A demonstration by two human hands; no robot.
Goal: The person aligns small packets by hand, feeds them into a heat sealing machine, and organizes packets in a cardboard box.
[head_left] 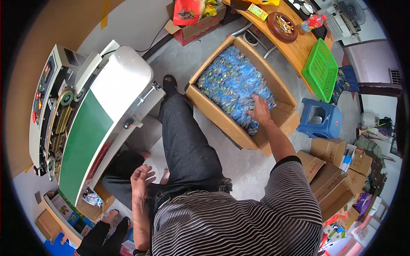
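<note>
A large cardboard box [239,134] stands on the floor in front of me, heaped with small blue-and-clear plastic packets [232,79]. My right hand [260,111] reaches into the box and rests on the packets near its right end, fingers spread and bent. Whether any packet is under the fingertips cannot be made out. My left hand [142,181] hangs over my lap with loosely bent fingers slightly apart, and nothing shows in it. To its left is a sealing machine with a green-and-white conveyor belt [89,141].
A wooden table [273,40] holds an ashtray [282,26] and a green basket [319,70]. A blue stool [320,118] and several cartons [329,170] stand at right. Another person's legs [102,234] show at lower left, beside an open box [92,209].
</note>
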